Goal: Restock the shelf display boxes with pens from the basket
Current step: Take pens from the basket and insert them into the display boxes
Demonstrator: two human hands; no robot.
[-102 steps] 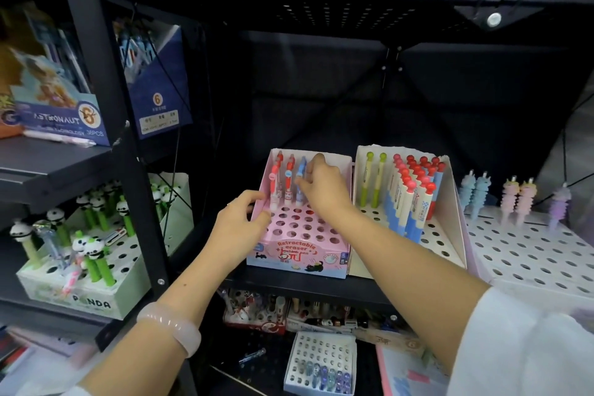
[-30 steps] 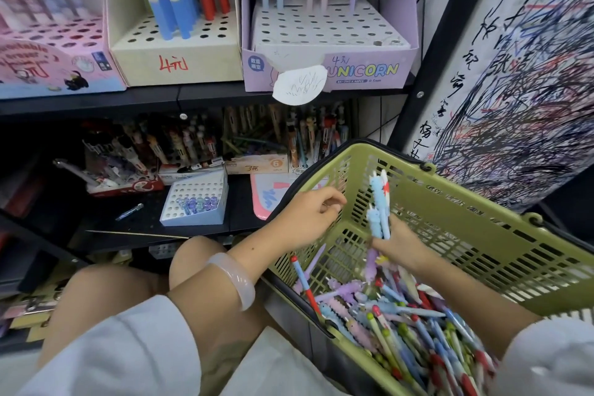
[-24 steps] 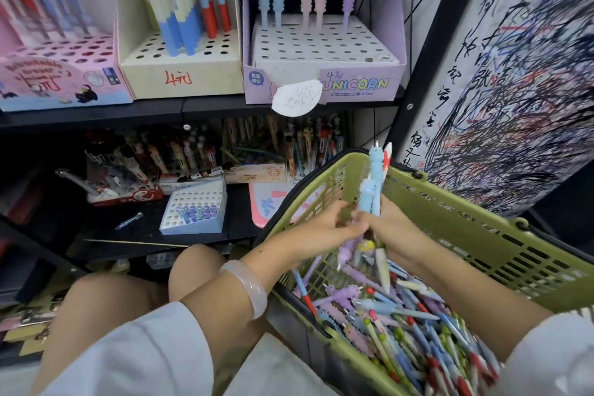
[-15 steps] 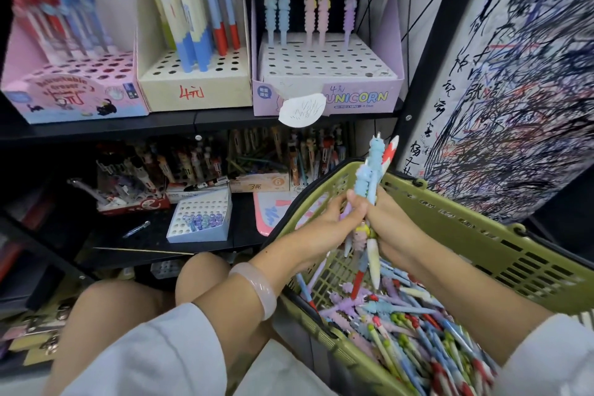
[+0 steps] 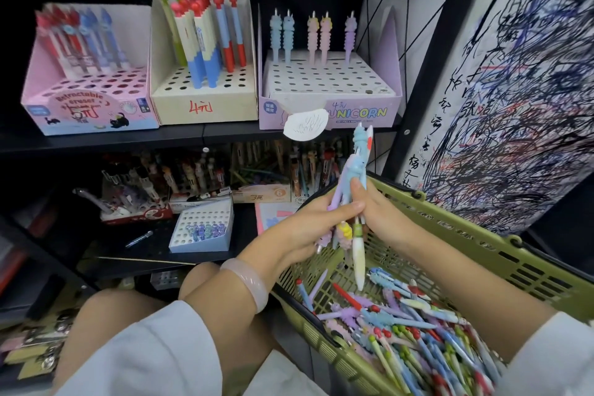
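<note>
pens in hand: small mixed bunch (image 5: 348, 190) held upright over the near-left end of the basket (image 5: 482, 241); pale blue and lilac unicorn-type toppers up top, one fatter white-barrelled pen hanging lowest.
pens in basket: loose pile (image 5: 401, 331) across the floor of the basket, lots left.
target: unicorn box (image 5: 331, 112) on the shelf (image 5: 180, 140), only five pens standing in the back row, most holes free. Cream box (image 5: 205, 106) and pink box (image 5: 86, 112) to its left are also part-filled.
handling (judgement): light, stiff plastic barrels; toppers look like soft rubbery mouldings, grippy but bulky, so they'll snag on each other in a bunch. Barrels likely smooth, can slide lengthwise if held loosely. Not fragile, though tips and clips could catch on the basket mesh.
where to hold (judgement): mid-barrel below the topper, one pen at a time for insertion, tip down, so the topper clears the neighbours.
left hand (image 5: 305, 231): reaches in from lower left, fingers curled around the bunch at mid-length, thumb across the front.
right hand (image 5: 382, 219): comes in over the basket from the right, fingers wrapped behind the same bunch, one fingertip visible on the blue topper. Both hands are closed on the bunch.
pose: forearms converge above the basket rim, bracelet (image 5: 247, 286) on the left wrist, knees below.
</note>
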